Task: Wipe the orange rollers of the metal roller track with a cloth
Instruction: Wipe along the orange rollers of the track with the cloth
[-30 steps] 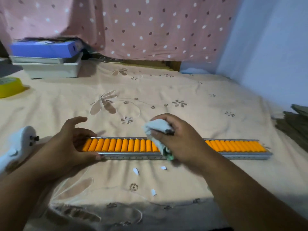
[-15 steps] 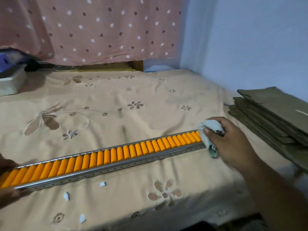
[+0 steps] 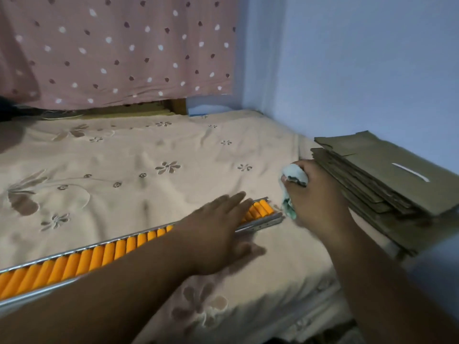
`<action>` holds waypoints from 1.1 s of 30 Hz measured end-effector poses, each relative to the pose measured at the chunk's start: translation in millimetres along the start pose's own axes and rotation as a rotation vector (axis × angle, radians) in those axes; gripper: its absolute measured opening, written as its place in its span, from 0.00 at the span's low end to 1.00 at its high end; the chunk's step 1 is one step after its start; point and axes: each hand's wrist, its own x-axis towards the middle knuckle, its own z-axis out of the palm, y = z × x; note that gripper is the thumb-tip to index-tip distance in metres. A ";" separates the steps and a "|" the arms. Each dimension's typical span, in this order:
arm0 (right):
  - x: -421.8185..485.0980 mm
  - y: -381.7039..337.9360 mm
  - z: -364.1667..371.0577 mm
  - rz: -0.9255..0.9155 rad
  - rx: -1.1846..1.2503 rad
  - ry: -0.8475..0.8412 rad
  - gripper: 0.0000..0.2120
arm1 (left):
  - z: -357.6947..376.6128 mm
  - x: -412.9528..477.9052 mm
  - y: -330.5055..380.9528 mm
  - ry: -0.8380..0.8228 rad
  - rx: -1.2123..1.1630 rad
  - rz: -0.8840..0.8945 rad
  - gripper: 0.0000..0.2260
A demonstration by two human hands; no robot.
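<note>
The metal roller track (image 3: 258,225) with its orange rollers (image 3: 82,260) lies slantwise on the beige bedsheet, from the lower left up to the middle. My right hand (image 3: 320,202) is just past the track's right end, fingers closed around a balled white-and-green cloth (image 3: 294,175). My left hand (image 3: 218,232) reaches across the track near that end, fingers spread flat over the rollers and blurred by motion. My left forearm hides the near rail along the track's middle.
A stack of flattened brown cardboard (image 3: 387,177) lies at the right, close to my right hand. A blue wall (image 3: 372,58) stands behind it and a dotted pink curtain (image 3: 119,50) hangs at the back. The floral sheet (image 3: 149,157) drops off at the near edge.
The view has swung right. My right hand with the cloth has slid off the track's right end. My left hand has left the track's left end and now lies over the right end.
</note>
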 end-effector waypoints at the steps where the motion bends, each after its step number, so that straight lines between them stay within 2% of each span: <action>1: -0.8 1.1 -0.5 -0.032 -0.064 0.001 0.08 | 7.7 23.6 20.1 -0.046 0.007 0.002 0.43; 5: -1.7 7.2 -7.3 -0.131 -0.286 -0.033 0.11 | 29.8 67.9 29.5 -0.092 0.025 0.007 0.38; 7: -2.2 8.9 -8.9 -0.137 -0.266 -0.082 0.11 | 29.7 56.1 27.0 -0.109 0.071 0.021 0.38; 12: 9.0 -6.2 9.9 -0.167 -0.145 -0.286 0.08 | 18.4 10.4 -5.6 -0.132 0.006 -0.010 0.40; 14: 16.8 -12.4 22.7 -0.238 -0.207 -0.339 0.09 | 8.5 -5.0 -14.2 -0.092 -0.063 -0.052 0.40; 16: 21.0 -13.7 34.9 -0.316 -0.334 -0.396 0.12 | 0.8 -15.6 -25.1 -0.065 -0.089 -0.136 0.35; 18: 16.5 -8.6 39.3 -0.382 -0.486 -0.459 0.16 | -3.1 -21.4 -33.3 -0.086 -0.067 -0.227 0.31; 20: 4.7 -2.5 31.3 -0.435 -0.540 -0.487 0.19 | -3.1 -22.1 -36.2 -0.102 -0.044 -0.247 0.28; 22: -8.2 -2.2 16.3 -0.475 -0.542 -0.512 0.15 | -2.0 -21.8 -35.6 -0.095 -0.040 -0.245 0.25; 24: -14.7 -8.9 -3.2 -0.511 -0.571 -0.614 0.10 | -1.1 -20.9 -35.5 -0.075 -0.041 -0.254 0.24; 26: -10.4 -18.8 -19.2 -0.454 -0.560 -0.732 0.06 | 0.3 -20.8 -35.6 -0.067 -0.052 -0.266 0.24; 28: 1.3 -27.5 -22.9 -0.382 -0.478 -0.694 0.05 | 0.6 -19.5 -36.5 -0.069 -0.064 -0.273 0.22; 30: 15.5 -28.2 -7.6 -0.389 -0.394 -0.519 0.09 | -3.9 -18.5 -38.7 -0.083 -0.114 -0.266 0.21; 33: 17.1 -28.1 31.1 -0.440 -0.385 -0.461 0.13 | -17.9 -25.7 -50.4 -0.131 -0.210 -0.299 0.28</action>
